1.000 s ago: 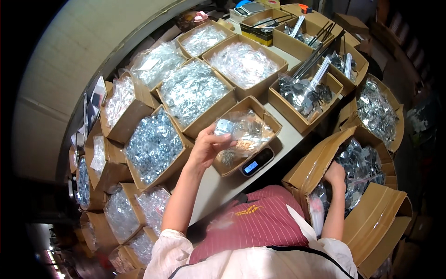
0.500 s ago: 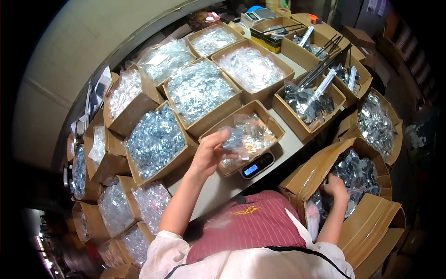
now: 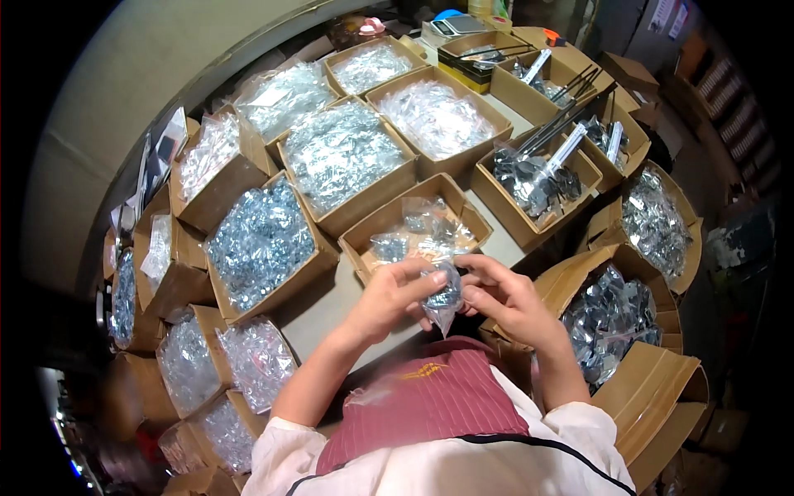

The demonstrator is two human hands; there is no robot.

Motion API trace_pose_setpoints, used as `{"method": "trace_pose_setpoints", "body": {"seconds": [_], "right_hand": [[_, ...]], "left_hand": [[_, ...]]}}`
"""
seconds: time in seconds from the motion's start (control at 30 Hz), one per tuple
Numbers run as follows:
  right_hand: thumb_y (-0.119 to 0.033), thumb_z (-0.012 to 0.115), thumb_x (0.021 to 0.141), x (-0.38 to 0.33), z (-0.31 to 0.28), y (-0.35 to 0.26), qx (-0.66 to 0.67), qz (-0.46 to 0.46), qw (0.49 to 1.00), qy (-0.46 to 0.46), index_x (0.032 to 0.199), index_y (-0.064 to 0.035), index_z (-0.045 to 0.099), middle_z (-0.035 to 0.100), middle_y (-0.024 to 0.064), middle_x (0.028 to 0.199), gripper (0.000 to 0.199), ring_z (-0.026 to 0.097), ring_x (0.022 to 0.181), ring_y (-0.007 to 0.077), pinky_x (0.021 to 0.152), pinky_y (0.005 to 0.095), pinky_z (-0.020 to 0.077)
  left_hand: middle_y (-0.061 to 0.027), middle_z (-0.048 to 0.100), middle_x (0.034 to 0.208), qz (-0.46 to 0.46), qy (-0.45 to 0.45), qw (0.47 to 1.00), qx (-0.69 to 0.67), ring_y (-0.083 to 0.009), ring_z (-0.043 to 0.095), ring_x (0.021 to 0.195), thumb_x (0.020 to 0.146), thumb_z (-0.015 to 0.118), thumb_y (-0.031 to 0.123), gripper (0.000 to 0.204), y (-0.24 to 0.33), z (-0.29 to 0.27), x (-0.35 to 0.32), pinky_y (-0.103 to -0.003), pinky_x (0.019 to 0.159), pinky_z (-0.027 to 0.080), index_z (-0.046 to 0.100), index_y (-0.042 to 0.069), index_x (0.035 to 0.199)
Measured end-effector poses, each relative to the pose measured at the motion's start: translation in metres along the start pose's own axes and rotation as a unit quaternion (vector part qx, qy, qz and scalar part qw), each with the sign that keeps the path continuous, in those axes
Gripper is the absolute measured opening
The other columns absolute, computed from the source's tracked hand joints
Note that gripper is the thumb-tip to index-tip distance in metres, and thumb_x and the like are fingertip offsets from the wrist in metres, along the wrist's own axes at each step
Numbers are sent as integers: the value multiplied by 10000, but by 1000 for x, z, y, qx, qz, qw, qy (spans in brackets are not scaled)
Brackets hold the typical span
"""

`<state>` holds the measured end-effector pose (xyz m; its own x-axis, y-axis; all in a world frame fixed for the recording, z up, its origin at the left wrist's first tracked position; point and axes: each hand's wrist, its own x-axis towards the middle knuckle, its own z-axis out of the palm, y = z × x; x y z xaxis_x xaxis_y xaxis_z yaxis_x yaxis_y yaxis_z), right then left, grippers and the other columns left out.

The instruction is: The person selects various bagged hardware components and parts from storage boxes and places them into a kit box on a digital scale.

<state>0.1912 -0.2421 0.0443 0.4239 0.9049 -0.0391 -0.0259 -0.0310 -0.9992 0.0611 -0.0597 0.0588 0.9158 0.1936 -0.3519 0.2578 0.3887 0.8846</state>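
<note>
Bag (image 3: 445, 299), head view: one clear bag with a silver-grey item inside is held over the apron (image 3: 413, 393), just in front of the small box (image 3: 456, 201). Left hand (image 3: 395, 299): gripping the bag, thumb across its face. Right hand (image 3: 514, 304): fingers curled at the bag's right edge; whether they pinch it, cannot tell.

Change: the right hand is now out of the carton (image 3: 571, 271) and has joined the left, which is lower and nearer the body than half a second ago. Consequence, as judged: handling now centres on one bag, with both hands engaged.

Count: hands, two; bag in hand, one; small box, one, with at least two bags (image 3: 423, 217) inside, exact number unclear from overlap; white strips (image 3: 565, 151) in the boxes beyond, three; scale (image 3: 463, 26) at the far end, one.
</note>
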Motion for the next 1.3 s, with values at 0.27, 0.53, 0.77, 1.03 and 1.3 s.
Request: {"method": "trace_pose_setpoints", "body": {"seconds": [0.27, 0.53, 0.77, 1.03, 1.3], "right_hand": [[-162, 653, 958, 3, 8, 6, -55, 14, 998, -2, 1276, 24, 600, 690, 79, 882, 372, 663, 766, 117, 716, 268, 547], [-80, 685, 883, 0, 11, -5, -126, -34, 991, -39, 1313, 62, 578, 719, 115, 922, 465, 687, 844, 135, 784, 292, 564], [-134, 717, 811, -2, 18, -7, -292, -171, 941, 0, 1212, 48, 630, 707, 175, 795, 449, 729, 696, 251, 642, 312, 570], [-74, 716, 793, -3, 22, -13, -378, -213, 901, -5, 1202, 28, 663, 695, 183, 803, 424, 691, 634, 270, 574, 321, 530], [-86, 714, 809, -3, 25, -14, -377, -218, 900, 5, 1159, 45, 657, 704, 175, 822, 378, 706, 668, 273, 616, 333, 558]], "left_hand": [[-91, 688, 882, -22, -33, 999, -19, -152, 671, 651, 911, 669, 202, 403, -8, -17, -16, -245, 587, 561, 627, -77, 1199], [-148, 697, 977, -12, -60, 997, -41, -194, 701, 825, 868, 655, 130, 417, -6, -20, -24, -307, 655, 608, 616, -104, 1210], [-140, 702, 985, -23, -68, 997, -34, -202, 704, 797, 860, 665, 130, 406, -8, -19, -26, -289, 678, 601, 629, -100, 1192], [-148, 705, 988, -18, -45, 998, -50, -210, 709, 785, 846, 673, 132, 409, -9, -20, -31, -291, 684, 606, 636, -106, 1176], [-167, 697, 1004, -21, -40, 997, -68, -218, 704, 825, 835, 672, 114, 430, -5, -18, -37, -303, 694, 615, 627, -118, 1195]]}}
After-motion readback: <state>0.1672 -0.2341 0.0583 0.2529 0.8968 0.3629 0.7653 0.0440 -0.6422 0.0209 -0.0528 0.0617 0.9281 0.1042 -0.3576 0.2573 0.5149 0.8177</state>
